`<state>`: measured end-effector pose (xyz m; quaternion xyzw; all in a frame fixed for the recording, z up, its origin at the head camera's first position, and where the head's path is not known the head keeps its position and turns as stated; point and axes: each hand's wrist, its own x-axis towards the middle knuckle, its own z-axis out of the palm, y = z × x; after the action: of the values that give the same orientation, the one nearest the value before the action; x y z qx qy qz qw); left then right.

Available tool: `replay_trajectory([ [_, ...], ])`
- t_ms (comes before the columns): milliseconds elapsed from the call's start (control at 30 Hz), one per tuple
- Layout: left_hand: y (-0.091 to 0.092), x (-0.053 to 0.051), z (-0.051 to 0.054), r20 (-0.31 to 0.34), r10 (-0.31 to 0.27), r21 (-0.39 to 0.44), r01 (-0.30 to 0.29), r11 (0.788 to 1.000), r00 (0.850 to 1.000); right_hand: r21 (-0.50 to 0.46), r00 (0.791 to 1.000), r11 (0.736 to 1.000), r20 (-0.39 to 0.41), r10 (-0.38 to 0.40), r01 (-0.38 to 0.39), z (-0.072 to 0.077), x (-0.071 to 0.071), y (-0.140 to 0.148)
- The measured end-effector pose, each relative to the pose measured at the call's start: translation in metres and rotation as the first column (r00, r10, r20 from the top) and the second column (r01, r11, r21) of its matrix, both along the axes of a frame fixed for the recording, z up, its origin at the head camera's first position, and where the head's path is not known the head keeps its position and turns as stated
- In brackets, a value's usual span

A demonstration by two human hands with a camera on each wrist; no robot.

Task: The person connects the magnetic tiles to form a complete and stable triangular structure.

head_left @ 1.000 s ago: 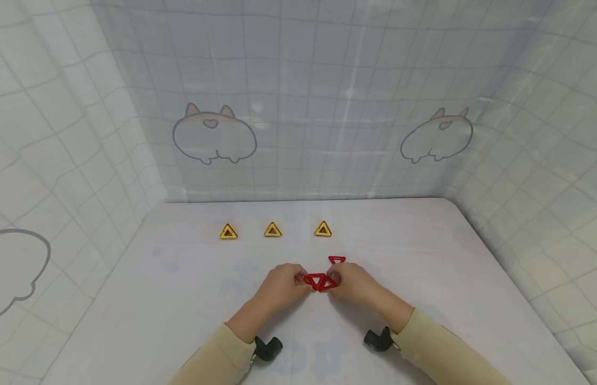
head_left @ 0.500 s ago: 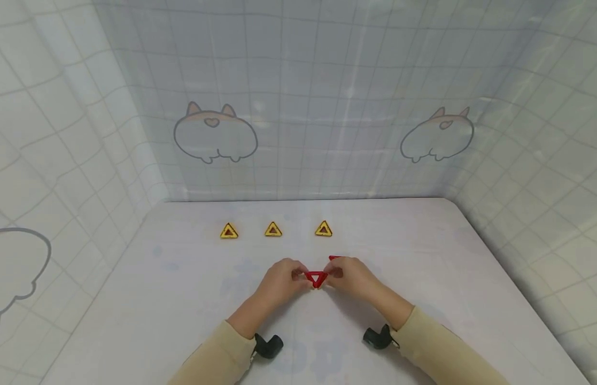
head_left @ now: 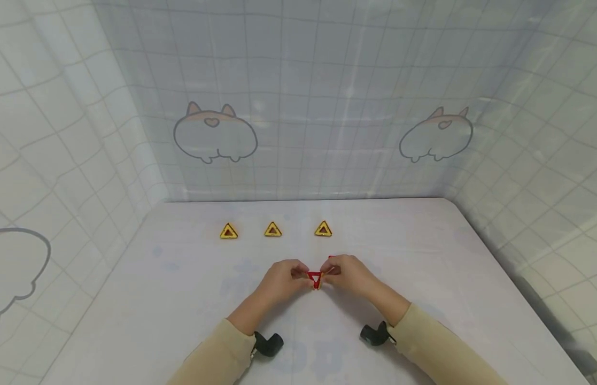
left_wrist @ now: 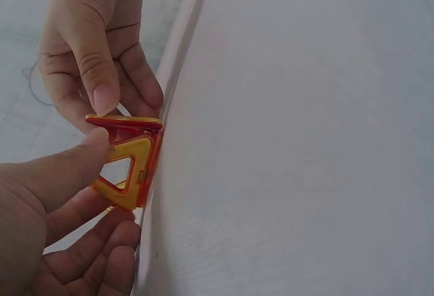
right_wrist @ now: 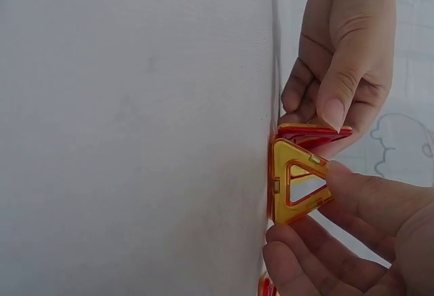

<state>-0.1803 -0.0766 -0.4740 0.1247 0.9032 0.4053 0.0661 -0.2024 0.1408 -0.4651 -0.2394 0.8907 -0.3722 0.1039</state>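
Over the middle of the table, my left hand (head_left: 281,280) and right hand (head_left: 348,275) face each other and pinch a small cluster of joined triangular magnetic tiles (head_left: 315,278). In the left wrist view, my left thumb presses a yellow-orange tile (left_wrist: 139,157) with an open centre, while a red tile (left_wrist: 132,123) lies against the right hand's thumb. In the right wrist view, the right fingers hold a yellow tile (right_wrist: 282,157) standing at an angle to a red one (right_wrist: 312,132) at the left thumb. Fingers hide part of the cluster.
Three yellow triangular tiles lie in a row towards the back: left (head_left: 228,231), middle (head_left: 272,230) and right (head_left: 323,229). Another red tile (head_left: 331,256) is mostly covered by the right hand. Grid-patterned curtains (head_left: 308,107) surround the white table (head_left: 399,235).
The joined tiles were spread side by side and have folded up towards each other. My right hand has moved slightly left, and now covers most of the loose red tile behind it.
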Motion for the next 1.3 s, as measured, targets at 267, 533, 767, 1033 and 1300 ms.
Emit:
replay_trajectory([
  [267, 0.001, -0.003, -0.005, 0.005, -0.004, 0.029, 0.004, 1.000, 1.000, -0.006, 1.000, 1.000, -0.017, 0.014, -0.014, 0.000, -0.002, -0.001],
  [533, 0.004, -0.003, -0.007, -0.013, 0.005, 0.009, -0.005, 1.000, 1.000, -0.002, 0.999, 1.000, -0.032, 0.012, -0.012, 0.000, -0.004, -0.002],
  [767, 0.006, -0.001, -0.006, -0.009, 0.006, 0.003, -0.006, 1.000, 1.000, 0.006, 1.000, 1.000, -0.010, -0.008, 0.008, 0.004, -0.003, 0.000],
  [1033, 0.015, 0.003, -0.008, -0.023, 0.049, -0.075, -0.051, 0.996, 0.999, 0.040, 0.998, 0.997, -0.023, -0.060, 0.061, 0.014, -0.008, 0.009],
  [1300, 0.022, 0.006, -0.008, -0.049, 0.072, -0.100, -0.076, 0.992, 0.996, 0.030, 0.992, 0.992, 0.007, -0.127, 0.126, 0.012, -0.024, 0.024],
])
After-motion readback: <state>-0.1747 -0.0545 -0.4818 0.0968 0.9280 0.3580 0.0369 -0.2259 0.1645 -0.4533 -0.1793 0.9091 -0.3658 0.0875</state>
